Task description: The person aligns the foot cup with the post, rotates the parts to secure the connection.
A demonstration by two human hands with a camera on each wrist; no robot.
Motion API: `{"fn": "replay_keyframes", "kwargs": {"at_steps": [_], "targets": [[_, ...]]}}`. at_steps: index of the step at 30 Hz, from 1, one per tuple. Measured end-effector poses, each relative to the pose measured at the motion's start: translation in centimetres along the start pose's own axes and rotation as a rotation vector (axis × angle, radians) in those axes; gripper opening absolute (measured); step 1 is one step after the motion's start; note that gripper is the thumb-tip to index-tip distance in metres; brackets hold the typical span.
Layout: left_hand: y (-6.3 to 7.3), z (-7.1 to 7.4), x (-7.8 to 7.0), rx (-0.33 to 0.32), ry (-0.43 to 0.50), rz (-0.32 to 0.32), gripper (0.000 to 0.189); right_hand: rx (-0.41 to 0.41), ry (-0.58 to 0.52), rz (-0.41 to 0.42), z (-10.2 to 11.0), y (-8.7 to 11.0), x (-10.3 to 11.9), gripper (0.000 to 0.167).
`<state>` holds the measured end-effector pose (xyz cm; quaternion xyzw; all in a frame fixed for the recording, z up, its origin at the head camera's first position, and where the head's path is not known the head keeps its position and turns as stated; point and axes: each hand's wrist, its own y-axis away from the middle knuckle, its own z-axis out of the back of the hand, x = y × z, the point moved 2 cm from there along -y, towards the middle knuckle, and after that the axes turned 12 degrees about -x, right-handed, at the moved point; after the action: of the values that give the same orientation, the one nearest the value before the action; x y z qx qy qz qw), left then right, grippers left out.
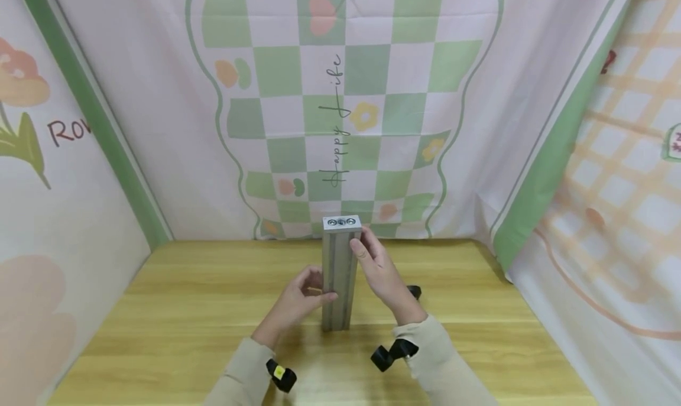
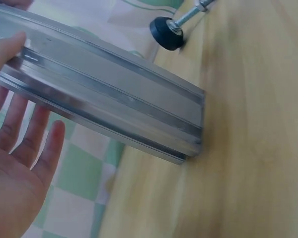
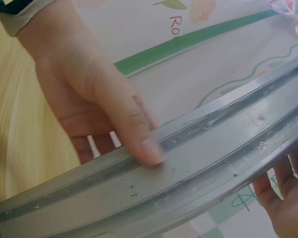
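An aluminium profile (image 1: 339, 276) with long grooves stands upright on the table, its top end showing round screw holes. On its lower left, my left hand (image 1: 297, 299) lays the thumb across the front face while the fingers reach around the far side. Higher up, my right hand (image 1: 380, 270) holds the right edge near the top, thumb in front and fingers behind. The left wrist view shows the profile (image 2: 114, 87) with its foot end at the wood and my left fingers (image 2: 39, 134) spread along its edge. My left thumb (image 3: 150, 148) overlaps the face in the right wrist view.
A black round foot on a threaded metal rod (image 2: 167, 32) lies on the table beyond the profile; part of it (image 1: 415, 292) shows behind my right wrist. Wood-grain tabletop (image 1: 186, 323) extends to both sides. Patterned curtains (image 1: 340, 98) close off the back and sides.
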<state>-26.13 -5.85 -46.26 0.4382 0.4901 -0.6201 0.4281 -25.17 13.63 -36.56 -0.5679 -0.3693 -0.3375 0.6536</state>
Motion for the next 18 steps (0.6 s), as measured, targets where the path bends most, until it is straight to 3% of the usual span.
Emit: {"fn": "replay_keyframes", "kwargs": {"at_steps": [3, 10, 18], "targets": [[-0.5, 0.2, -1.2, -0.004, 0.029, -0.038, 0.039, -0.001, 0.001, -0.002, 0.0, 0.0, -0.1, 0.042], [-1.6, 0.7, -4.5, -0.026, 0.05, -0.195, 0.034, -0.005, -0.004, -0.002, 0.0, 0.1, -0.1, 0.042], [-1.9, 0.8, -6.9, -0.081, 0.086, -0.176, 0.038, 0.0, -0.006, 0.003, -0.2, 0.0, -0.2, 0.042]]}}
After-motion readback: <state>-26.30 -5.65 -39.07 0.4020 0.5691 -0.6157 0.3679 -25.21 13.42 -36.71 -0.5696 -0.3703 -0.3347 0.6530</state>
